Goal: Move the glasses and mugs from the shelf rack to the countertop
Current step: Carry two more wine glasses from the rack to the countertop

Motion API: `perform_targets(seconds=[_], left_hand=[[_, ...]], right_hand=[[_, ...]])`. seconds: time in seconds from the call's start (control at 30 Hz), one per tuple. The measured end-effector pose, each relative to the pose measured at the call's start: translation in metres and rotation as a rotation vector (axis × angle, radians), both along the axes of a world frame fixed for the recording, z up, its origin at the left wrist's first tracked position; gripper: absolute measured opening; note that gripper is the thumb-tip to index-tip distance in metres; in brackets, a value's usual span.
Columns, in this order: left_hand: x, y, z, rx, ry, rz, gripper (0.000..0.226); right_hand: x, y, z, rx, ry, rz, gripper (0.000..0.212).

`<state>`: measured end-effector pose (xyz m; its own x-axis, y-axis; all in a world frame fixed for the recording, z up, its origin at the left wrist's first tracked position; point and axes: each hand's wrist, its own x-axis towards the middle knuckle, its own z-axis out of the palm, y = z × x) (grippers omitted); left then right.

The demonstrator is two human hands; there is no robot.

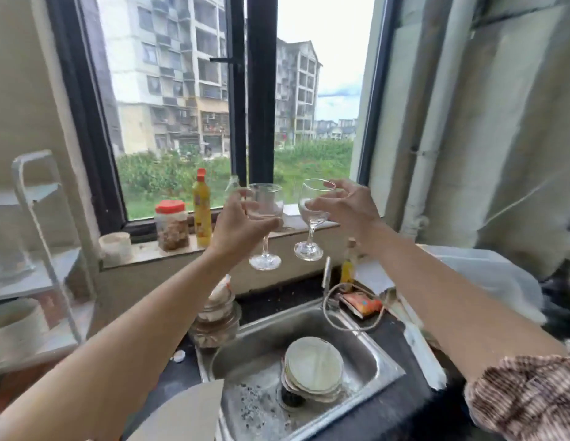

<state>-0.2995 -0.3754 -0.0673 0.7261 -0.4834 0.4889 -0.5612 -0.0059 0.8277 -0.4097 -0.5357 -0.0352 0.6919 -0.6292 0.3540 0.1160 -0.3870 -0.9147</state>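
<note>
Left hand [242, 222] grips one clear stemmed wine glass [265, 224] by its bowl; right hand [344, 208] grips another [313, 218], both apparently above the steel sink [385, 367]. Bowls near: collision or slip risks breakage.

2 wine glasses [264, 224] (1 per hand), 1 sink [366, 342], 1 jar [172, 226].

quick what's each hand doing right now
Left hand: closed around the bowl of a wine glass, held up over the sink.
Right hand: fingers around the bowl of a second wine glass, also held up.
</note>
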Motion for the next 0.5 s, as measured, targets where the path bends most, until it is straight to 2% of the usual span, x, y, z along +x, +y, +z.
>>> perform_targets(seconds=[0.07,0.17,0.2,0.27,0.4,0.5], left_hand=[[-0.04,-0.034,-0.015,0.026,0.038,-0.096,0.064],[-0.098,-0.085,-0.032,0.067,0.048,-0.197,0.061],[-0.117,-0.103,-0.037,0.077,0.057,-0.235,0.059],[-0.153,-0.139,-0.046,0.097,0.078,-0.329,0.058],[-0.22,-0.212,-0.06,0.131,0.081,-0.506,0.064],[-0.271,-0.269,-0.074,0.147,0.11,-0.658,0.063]], right_hand=[[-0.051,-0.027,-0.014,0.044,0.029,-0.053,0.059],[-0.127,-0.067,-0.033,0.055,0.061,-0.143,0.035],[-0.151,-0.08,-0.038,0.063,0.068,-0.171,0.033],[-0.196,-0.106,-0.045,0.077,0.097,-0.243,0.039],[-0.284,-0.151,-0.061,0.108,0.148,-0.402,0.065],[-0.349,-0.181,-0.077,0.108,0.162,-0.531,0.066]])
